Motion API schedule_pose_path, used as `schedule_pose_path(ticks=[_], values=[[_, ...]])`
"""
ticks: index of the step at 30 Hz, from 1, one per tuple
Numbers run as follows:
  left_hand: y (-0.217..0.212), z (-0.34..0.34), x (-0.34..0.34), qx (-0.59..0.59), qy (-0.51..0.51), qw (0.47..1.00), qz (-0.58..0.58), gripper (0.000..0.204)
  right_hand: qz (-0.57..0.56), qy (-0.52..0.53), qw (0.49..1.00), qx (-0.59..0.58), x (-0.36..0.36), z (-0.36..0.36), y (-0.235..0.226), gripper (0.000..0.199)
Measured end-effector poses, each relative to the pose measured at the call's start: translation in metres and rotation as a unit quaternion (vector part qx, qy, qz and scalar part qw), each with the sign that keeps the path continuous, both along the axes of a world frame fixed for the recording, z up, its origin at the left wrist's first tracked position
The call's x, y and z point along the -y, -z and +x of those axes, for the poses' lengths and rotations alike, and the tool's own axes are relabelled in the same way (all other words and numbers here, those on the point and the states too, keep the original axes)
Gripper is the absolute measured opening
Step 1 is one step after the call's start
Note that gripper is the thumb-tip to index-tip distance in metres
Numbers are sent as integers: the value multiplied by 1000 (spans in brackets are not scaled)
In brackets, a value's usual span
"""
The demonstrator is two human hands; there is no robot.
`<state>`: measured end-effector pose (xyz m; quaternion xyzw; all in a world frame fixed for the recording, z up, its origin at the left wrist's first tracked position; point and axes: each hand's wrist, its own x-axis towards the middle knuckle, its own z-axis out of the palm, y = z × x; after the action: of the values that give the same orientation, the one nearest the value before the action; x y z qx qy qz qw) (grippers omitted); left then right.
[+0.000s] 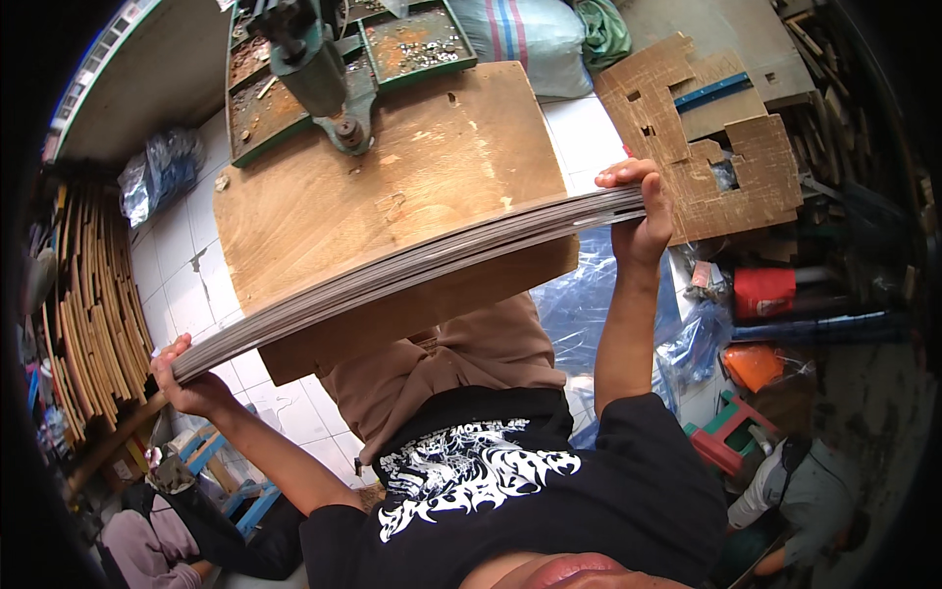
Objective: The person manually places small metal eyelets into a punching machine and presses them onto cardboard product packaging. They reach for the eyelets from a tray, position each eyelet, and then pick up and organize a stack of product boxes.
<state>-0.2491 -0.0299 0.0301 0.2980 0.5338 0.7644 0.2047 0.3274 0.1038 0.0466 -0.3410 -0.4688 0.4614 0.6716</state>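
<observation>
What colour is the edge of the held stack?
The stack has a grey edge, with thin lighter and darker streaks; head view.

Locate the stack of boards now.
In the head view, the stack of boards slants across the centre, crossing in front of the wooden tabletop, held between the left hand and the right hand.

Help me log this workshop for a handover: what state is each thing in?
Sheet stack: layered, edges showing
Left hand: gripping its left end
Right hand: gripping its right end
Wooden tabletop: scuffed, partly covered
Green tray: open, littered with small pieces
Striped sack: bulging
Brown board: cut through with openings
</observation>
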Motion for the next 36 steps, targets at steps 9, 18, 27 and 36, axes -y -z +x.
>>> schedule_pose_path(ticks=[9,18,27,36], values=[[12,-13,-2,-23,-67,997,-36,27,4,41,966,255,11,48,-32,24],[28,-30,10,-2,-35,999,6,32,5,-36,913,406,0,74,-62,6],[24,-23,12,16,-10,999,37,32,-12,-172,879,444,-18,79,-73,6],[27,-20,13,-4,-7,999,53,31,-30,-194,866,460,-23,76,-78,7]])
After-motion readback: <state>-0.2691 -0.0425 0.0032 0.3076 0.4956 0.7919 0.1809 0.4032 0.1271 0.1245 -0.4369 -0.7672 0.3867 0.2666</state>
